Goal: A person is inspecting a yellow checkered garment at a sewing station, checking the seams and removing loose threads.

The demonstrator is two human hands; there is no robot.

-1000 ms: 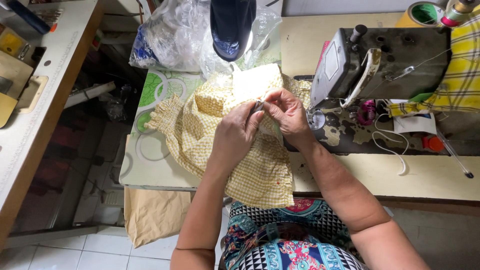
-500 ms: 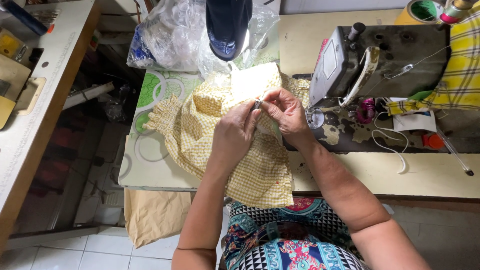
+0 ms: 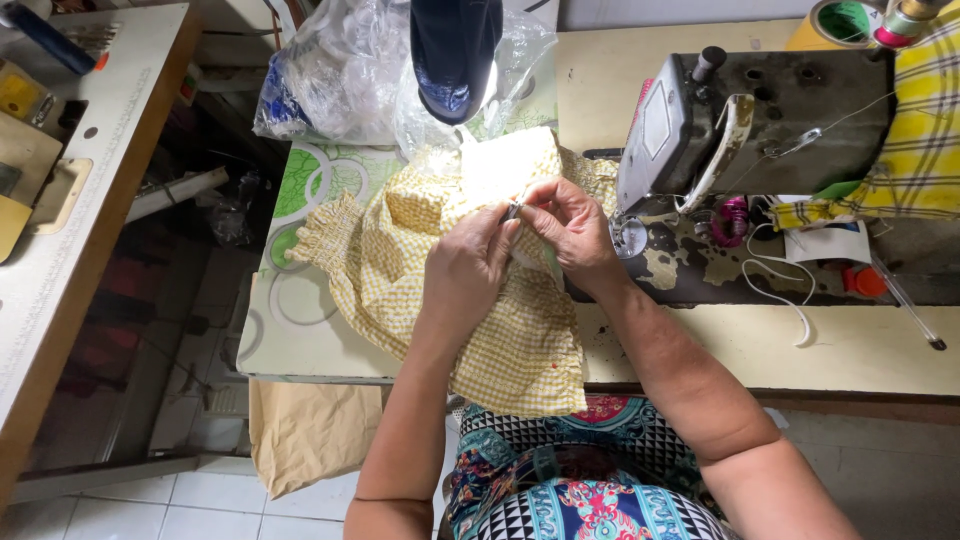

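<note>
A yellow checked garment (image 3: 400,260) lies bunched on the table in front of me, its hem hanging over the front edge. My left hand (image 3: 465,275) pinches a small metal tool (image 3: 512,211) at the fabric. My right hand (image 3: 570,225) grips the cloth right beside it, fingertips almost touching those of the left hand. Both hands hover over the bright, lamp-lit part of the garment.
A grey sewing machine (image 3: 760,125) stands to the right with a white cord (image 3: 780,290) beside it. A dark lamp head (image 3: 455,55) and clear plastic bags (image 3: 340,70) sit behind the garment. Another wooden table (image 3: 70,200) runs along the left. Yellow plaid cloth (image 3: 920,130) lies far right.
Both hands stay at the same spot on the fabric. The fingers shift only slightly around the small tool.
</note>
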